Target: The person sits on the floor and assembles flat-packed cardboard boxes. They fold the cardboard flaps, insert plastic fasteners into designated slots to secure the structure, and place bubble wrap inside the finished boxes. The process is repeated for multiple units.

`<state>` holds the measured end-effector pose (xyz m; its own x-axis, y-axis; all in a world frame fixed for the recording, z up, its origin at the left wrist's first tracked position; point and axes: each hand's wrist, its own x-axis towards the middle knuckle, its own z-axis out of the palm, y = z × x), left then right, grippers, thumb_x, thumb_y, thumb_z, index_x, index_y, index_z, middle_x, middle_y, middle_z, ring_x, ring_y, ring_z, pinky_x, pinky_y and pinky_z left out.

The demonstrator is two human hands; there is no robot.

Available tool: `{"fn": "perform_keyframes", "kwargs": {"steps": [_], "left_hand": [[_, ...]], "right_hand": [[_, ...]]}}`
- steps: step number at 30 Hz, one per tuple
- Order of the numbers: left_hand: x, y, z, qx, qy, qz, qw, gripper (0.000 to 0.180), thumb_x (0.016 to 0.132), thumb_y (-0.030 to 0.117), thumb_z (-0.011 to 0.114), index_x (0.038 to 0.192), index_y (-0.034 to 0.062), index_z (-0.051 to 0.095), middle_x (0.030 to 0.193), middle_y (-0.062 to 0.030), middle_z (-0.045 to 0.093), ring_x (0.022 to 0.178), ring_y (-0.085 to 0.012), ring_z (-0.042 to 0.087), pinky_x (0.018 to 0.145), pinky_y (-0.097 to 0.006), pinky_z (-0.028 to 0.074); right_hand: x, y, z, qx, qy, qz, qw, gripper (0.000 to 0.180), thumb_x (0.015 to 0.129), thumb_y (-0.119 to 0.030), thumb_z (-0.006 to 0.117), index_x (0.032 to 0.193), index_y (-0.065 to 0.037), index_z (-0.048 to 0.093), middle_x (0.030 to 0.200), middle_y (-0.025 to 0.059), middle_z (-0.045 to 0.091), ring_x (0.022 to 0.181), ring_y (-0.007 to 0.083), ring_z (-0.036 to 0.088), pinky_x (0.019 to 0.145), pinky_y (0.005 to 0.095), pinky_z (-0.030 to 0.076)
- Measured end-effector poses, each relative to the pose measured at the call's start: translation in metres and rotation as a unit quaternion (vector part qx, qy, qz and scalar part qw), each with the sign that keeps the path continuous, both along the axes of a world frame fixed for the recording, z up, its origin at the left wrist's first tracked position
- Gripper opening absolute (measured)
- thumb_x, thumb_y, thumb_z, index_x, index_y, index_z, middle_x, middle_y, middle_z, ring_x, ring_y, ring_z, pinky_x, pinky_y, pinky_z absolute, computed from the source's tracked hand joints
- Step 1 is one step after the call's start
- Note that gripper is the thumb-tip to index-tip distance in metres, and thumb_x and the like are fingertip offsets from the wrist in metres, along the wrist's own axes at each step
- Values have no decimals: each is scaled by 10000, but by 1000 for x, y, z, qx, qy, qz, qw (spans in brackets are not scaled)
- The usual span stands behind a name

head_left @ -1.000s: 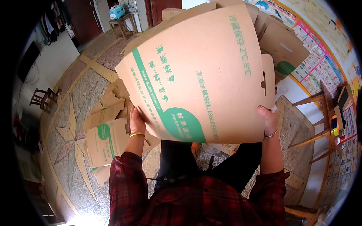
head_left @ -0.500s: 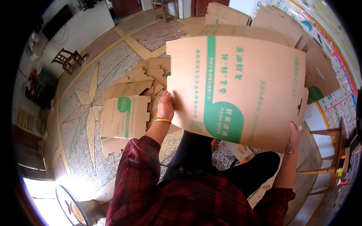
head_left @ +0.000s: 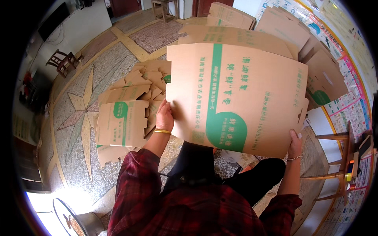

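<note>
The left grip (head_left: 165, 117) is pinching the left edge of a broad cardboard sheet (head_left: 236, 94); the right grip (head_left: 294, 144) is pinching its right edge near the lower corner. The sheet is being held raised above the floor (head_left: 106, 67), in front of the person. The floor is showing speckled stone with a star inlay (head_left: 86, 111). Flattened cartons (head_left: 123, 118) are lying piled left of the sheet; cardboard panels (head_left: 327, 76) are standing near printed wall charts (head_left: 355, 80). A wooden chair (head_left: 62, 63) is standing far left, beneath a dark screen (head_left: 54, 21).
</note>
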<state>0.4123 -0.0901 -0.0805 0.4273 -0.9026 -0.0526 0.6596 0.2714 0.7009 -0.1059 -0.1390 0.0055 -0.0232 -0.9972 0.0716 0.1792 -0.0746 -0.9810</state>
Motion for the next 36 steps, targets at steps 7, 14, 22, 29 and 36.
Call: {"fn": "perform_keyframes", "kwargs": {"steps": [7, 14, 22, 29, 36], "left_hand": [[-6, -13, 6, 53, 109, 14, 993, 281, 849, 211, 406, 1044, 53, 533, 955, -55, 606, 953, -186, 529, 904, -311, 377], [-16, -42, -1, -9, 148, -62, 987, 307, 875, 276, 366, 1011, 74, 552, 868, -27, 588, 867, -175, 524, 839, -332, 387], [63, -22, -9, 208, -173, 99, 958, 479, 851, 257, 448, 1268, 29, 393, 1206, -134, 462, 1166, -260, 405, 967, -369, 341], [12, -28, 245, -120, -757, 251, 592, 664, 760, 204, 665, 1313, 40, 337, 1344, -169, 300, 1251, -302, 294, 1028, -407, 274], [-73, -36, 352, -350, -880, 110, 302, 671, 618, 324, 730, 1183, 63, 481, 1139, -136, 483, 1102, -312, 434, 959, -429, 325]], "right_hand": [[32, 12, 52, -37, 47, -34, 998, 257, 804, -90, 591, 1037, 16, 568, 949, 58, 603, 836, 137, 578, 716, 255, 468], [66, 19, 136, -191, 72, 52, 978, 269, 783, -103, 620, 1018, 20, 579, 888, 34, 610, 774, 107, 574, 688, 243, 459], [92, 4, 164, -164, 141, 149, 965, 234, 775, -127, 653, 937, 37, 613, 814, 30, 624, 718, 83, 571, 639, 223, 457], [121, -6, 166, -132, 145, 210, 958, 219, 773, -132, 671, 918, 26, 628, 784, 17, 624, 701, 72, 563, 628, 217, 455], [163, 5, 169, -147, 197, 273, 930, 212, 774, -138, 673, 893, 31, 627, 770, 18, 624, 699, 72, 554, 631, 215, 445]]}}
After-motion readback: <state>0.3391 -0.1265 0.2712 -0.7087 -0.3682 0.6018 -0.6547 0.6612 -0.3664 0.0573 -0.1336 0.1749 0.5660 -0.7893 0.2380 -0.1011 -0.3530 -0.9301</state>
